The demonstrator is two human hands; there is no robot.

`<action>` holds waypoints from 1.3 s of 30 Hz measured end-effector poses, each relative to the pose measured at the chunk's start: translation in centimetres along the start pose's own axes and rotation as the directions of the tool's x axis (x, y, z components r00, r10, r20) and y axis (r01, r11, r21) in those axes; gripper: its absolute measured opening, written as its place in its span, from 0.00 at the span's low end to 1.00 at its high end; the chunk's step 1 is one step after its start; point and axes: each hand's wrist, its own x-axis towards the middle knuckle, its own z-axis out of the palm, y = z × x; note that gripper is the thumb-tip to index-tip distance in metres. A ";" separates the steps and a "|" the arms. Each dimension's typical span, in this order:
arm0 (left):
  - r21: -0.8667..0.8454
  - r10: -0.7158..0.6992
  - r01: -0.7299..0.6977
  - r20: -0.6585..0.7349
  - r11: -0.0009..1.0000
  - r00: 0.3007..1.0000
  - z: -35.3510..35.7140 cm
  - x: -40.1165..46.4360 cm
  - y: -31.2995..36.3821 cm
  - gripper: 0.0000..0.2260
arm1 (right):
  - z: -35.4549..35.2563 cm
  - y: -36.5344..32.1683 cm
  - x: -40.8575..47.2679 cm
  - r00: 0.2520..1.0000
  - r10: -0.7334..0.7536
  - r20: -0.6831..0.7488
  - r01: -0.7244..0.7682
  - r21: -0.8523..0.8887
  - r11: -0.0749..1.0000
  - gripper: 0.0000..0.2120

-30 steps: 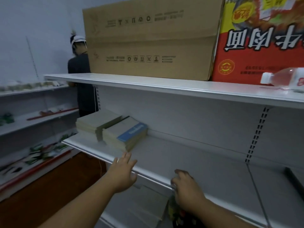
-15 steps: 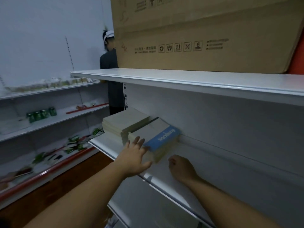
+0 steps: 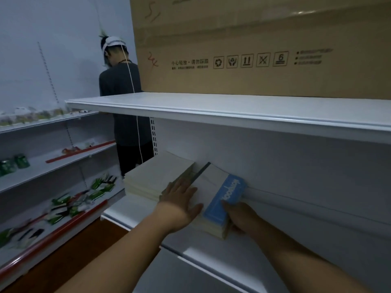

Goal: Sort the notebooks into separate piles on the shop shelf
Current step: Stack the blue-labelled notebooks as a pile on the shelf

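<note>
Two stacks of notebooks lie on the white middle shelf (image 3: 148,210). The left stack (image 3: 152,176) has plain pale covers. The right stack (image 3: 213,187) is topped by a pale notebook with a blue band (image 3: 227,197) printed "Notebook". My left hand (image 3: 182,199) rests flat, fingers spread, on top of the right stack near its left edge. My right hand (image 3: 239,216) grips the right stack at its near right corner, thumb on the blue band and fingers hidden behind the stack's side.
A large cardboard box (image 3: 254,45) stands on the upper shelf (image 3: 211,111) just overhead. A person in a dark shirt (image 3: 124,111) stands behind the shelf's left end. Side shelves at left hold green cans (image 3: 12,166) and green packets (image 3: 84,197).
The view has moved closer and leftward. My left hand slid up onto the right stack's top. My right hand moved from the bare shelf onto the stack's near right corner.
</note>
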 end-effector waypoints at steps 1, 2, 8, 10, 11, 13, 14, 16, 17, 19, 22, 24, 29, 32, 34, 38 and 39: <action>-0.009 0.011 -0.011 0.010 1.000 1.000 0.0 0.5 -0.5 0.42 | -0.3 0.0 0.1 0.998 0.061 0.018 -0.062 0.065 0.996 0.22; -0.021 0.020 -0.020 0.027 1.000 0.999 0.0 0.9 -0.8 0.38 | -0.6 0.1 0.0 0.993 0.114 0.043 -0.118 0.108 0.987 0.22; -0.205 0.089 -0.093 -0.030 0.974 0.996 -0.3 2.7 -0.3 0.15 | -2.8 1.5 -1.5 0.955 0.025 -0.294 -0.003 0.077 0.997 0.11; -0.442 -0.027 -0.019 -0.098 0.897 0.995 -0.4 2.8 -0.3 0.15 | -2.6 2.1 -2.6 0.927 -0.005 -0.376 0.084 0.196 0.977 0.08; -0.565 -0.085 0.004 -0.118 0.825 0.989 -0.4 2.8 -0.4 0.15 | -2.3 2.1 -3.5 0.924 0.000 -0.383 0.127 0.306 0.944 0.07; -0.801 -0.199 0.073 -0.059 0.595 0.978 -0.1 3.0 -0.4 0.15 | -1.5 1.5 -4.9 0.925 -0.009 -0.379 0.195 0.455 0.869 0.06; -0.898 -0.216 0.130 0.041 0.420 0.976 -0.1 3.1 -0.4 0.15 | -1.1 1.1 -5.4 0.929 -0.020 -0.370 0.212 0.487 0.847 0.06; -0.959 -0.111 0.281 0.276 0.029 0.955 -0.5 3.1 -0.6 0.14 | -0.3 0.5 -5.5 0.937 -0.037 -0.348 0.221 0.509 0.832 0.06; -0.923 -0.019 0.368 0.372 -0.110 0.928 -0.5 2.9 -0.8 0.14 | 0.1 0.3 -5.5 0.942 -0.048 -0.332 0.220 0.505 0.835 0.06; -0.868 0.100 0.453 0.442 -0.203 0.892 -0.3 2.4 -1.2 0.14 | 0.9 -0.1 -5.1 0.947 -0.061 -0.315 0.210 0.461 0.862 0.06; -0.902 0.021 0.380 0.384 -0.203 0.923 0.2 2.0 -1.8 0.16 | 1.3 -0.3 -4.3 0.906 -0.107 -0.410 0.194 0.177 0.965 0.14; -0.917 -0.049 0.312 0.334 -0.248 0.941 0.2 1.8 -2.3 0.18 | 1.1 0.1 -3.1 0.884 -0.073 -0.461 0.111 0.056 0.992 0.17; -0.947 -0.132 0.234 0.267 -0.220 0.955 -0.1 1.3 -3.4 0.19 | 0.8 0.4 0.2 0.964 0.052 -0.261 -0.089 -0.133 0.987 0.27; -0.954 -0.170 0.236 0.267 -0.183 0.949 -0.2 0.8 -3.6 0.19 | 1.0 0.1 1.1 0.982 0.072 -0.175 -0.090 -0.096 0.991 0.28; -0.956 -0.189 0.237 0.269 -0.175 0.944 -0.2 0.5 -3.7 0.19 | 1.0 0.2 1.2 0.983 0.088 -0.160 -0.098 -0.058 0.993 0.25; -0.955 -0.211 0.232 0.269 -0.184 0.940 -0.2 0.2 -3.9 0.20 | 0.1 0.7 0.8 0.979 0.050 -0.198 -0.055 -0.018 0.998 0.20; -0.953 -0.217 0.232 0.273 -0.196 0.937 -0.2 0.2 -3.8 0.19 | -0.3 0.8 0.7 0.974 0.033 -0.223 -0.024 0.045 0.999 0.17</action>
